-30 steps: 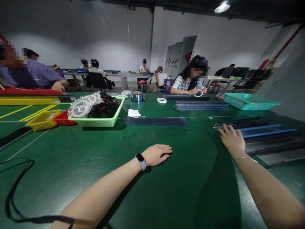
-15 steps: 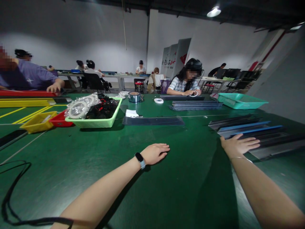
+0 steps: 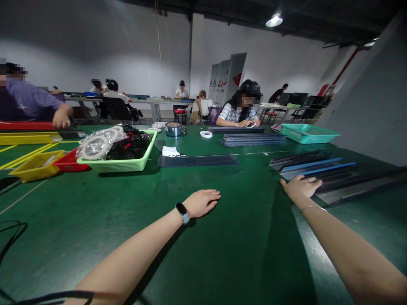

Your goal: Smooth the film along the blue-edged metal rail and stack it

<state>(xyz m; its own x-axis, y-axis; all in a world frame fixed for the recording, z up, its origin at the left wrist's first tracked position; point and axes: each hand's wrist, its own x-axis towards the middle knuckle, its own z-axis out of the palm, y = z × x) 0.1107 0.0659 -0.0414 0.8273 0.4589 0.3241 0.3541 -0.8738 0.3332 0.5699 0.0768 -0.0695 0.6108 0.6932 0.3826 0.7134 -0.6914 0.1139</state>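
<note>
My left hand (image 3: 201, 202) lies flat and open on the green table (image 3: 133, 212), palm down, a dark watch on its wrist. It touches nothing else. My right hand (image 3: 300, 187) reaches to the right, fingers curled over the near end of a long dark strip (image 3: 356, 183) in a fanned pile of dark and blue strips (image 3: 313, 165). A thin bracelet sits on that wrist. Whether the fingers grip the strip or only rest on it is unclear.
A light green basket (image 3: 117, 163) holds tape rolls and black parts, with red and yellow trays (image 3: 38, 167) beside it. A flat clear sheet (image 3: 197, 160) lies mid-table. Across sit a person working with tape, a strip stack (image 3: 252, 139) and a teal basket (image 3: 307, 133). A black cable (image 3: 12, 237) runs at left.
My right hand has gone from fingers spread on the strip pile to curled over a strip's near end. The view has swung to the right. My left hand stays put.
</note>
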